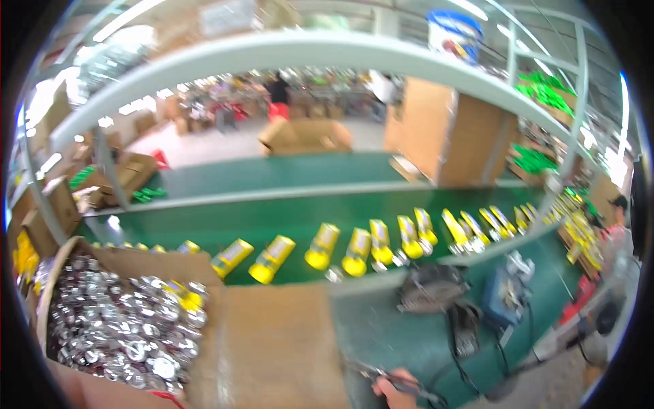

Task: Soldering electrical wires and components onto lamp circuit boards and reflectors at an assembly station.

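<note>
A thin tool (368, 371) is gripped by the curled right hand (398, 393) above the desk (381, 334) — the unseen left hand's grip cannot be told — with yellow pieces (356, 252) lined up beyond, presumably for easy reach.

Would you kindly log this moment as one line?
Right hand: holds tool | Left hand: out of view | Belt: yellow items in a row | Box: silver parts

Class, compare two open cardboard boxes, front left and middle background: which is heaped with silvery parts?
The front-left box, filled with a heap of silvery parts; the background box, beyond the green belt, shows no such heap.
</note>
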### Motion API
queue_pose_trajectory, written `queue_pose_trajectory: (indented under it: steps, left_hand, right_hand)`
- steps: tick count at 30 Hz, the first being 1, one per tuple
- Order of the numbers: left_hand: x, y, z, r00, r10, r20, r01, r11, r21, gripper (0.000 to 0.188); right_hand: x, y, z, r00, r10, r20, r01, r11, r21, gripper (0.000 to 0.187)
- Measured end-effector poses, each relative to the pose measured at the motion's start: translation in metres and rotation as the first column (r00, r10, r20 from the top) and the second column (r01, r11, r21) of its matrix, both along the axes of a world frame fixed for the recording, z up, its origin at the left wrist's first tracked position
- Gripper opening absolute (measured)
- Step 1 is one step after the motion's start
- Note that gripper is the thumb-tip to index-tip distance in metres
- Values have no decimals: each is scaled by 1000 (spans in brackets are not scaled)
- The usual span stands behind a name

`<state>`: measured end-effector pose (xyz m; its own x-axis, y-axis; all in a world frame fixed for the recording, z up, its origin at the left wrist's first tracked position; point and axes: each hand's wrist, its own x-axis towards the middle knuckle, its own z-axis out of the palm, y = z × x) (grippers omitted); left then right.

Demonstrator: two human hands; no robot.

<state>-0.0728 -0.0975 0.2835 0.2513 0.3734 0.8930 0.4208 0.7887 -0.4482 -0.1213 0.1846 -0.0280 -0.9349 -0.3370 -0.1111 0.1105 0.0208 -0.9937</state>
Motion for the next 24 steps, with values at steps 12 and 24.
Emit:
queue_pose_trajectory:
  steps: [12,24]
  left_hand:
    - [-2,23,30,938,237,-254,-237,971,28,72]
    - [-55,40,-4,928,334,-164,-300,932,202,76]
  right_hand:
    - [-6,9,25,994,89,-63,-90,996,-20,12]
    - [-22,4,-11,994,46,99,-30,987,-156,15]
